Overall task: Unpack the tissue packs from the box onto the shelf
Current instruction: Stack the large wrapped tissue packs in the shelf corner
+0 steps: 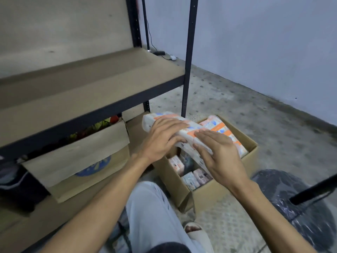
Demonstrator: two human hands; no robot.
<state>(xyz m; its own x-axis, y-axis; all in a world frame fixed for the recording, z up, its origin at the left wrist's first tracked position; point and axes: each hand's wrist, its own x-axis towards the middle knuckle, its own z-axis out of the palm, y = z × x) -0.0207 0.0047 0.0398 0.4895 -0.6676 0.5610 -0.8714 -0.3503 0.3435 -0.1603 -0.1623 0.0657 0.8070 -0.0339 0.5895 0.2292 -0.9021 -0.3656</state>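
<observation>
An open cardboard box (209,192) sits on the floor to the right of the shelf unit. Both hands hold a long white and orange tissue pack (191,131) above the box's left part. My left hand (162,137) grips its left half from on top. My right hand (217,154) lies over its right half. More tissue packs (224,130) fill the far side of the box, and small packs (193,178) lie deeper inside. The brown shelf board (91,84) on the left carries nothing.
A second cardboard box (76,161) with a blue logo stands under the shelf board. A black upright post (188,57) rises just behind the tissue box. A dark plastic bag (299,201) lies at the right. My knee (151,212) is below the hands.
</observation>
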